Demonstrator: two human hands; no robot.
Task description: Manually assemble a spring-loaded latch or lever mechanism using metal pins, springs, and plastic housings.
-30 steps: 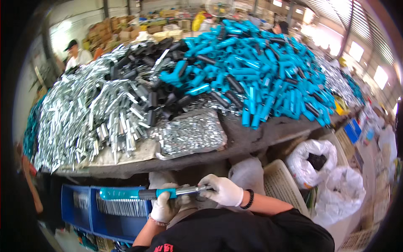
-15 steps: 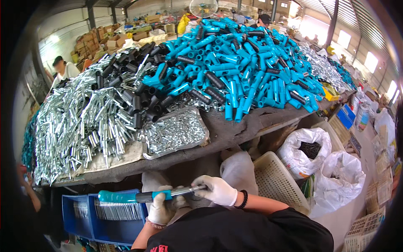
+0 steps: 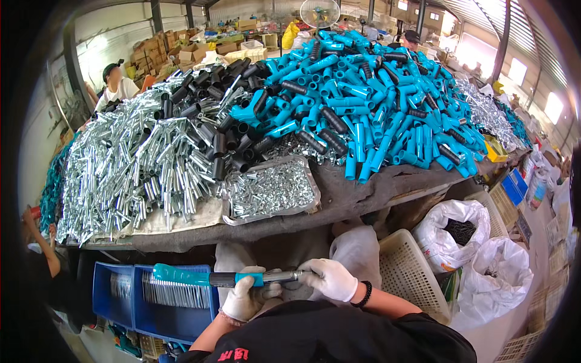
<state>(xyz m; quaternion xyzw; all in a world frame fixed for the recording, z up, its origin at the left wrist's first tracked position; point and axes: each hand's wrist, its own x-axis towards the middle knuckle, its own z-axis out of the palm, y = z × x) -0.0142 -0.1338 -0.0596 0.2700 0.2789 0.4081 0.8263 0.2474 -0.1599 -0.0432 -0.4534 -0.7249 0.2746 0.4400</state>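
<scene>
A long hand tool (image 3: 223, 279) with a curved teal handle, a black grip section, a teal collar and a metal shaft lies level across my lap. My left hand (image 3: 247, 299), in a white glove, is closed around the teal collar from below. My right hand (image 3: 331, 279), also gloved, pinches the metal end of the shaft; its fingertips partly hide that end. The handle end reaches out over a blue bin (image 3: 175, 317) in which several thin metal rods (image 3: 172, 290) stand in a row.
On the table ahead lie heaps of silver metal tubes (image 3: 130, 163), black sleeves (image 3: 219, 145) and teal plastic handles (image 3: 357, 103), plus a tray of small metal parts (image 3: 269, 187). At right stand a cream basket (image 3: 405, 260) and white sacks (image 3: 493, 275). A co-worker (image 3: 121, 88) is far left.
My view has shifted, so the table and heaps sit farther right in the picture. Both hands still hold the tool, which now lies slightly more level.
</scene>
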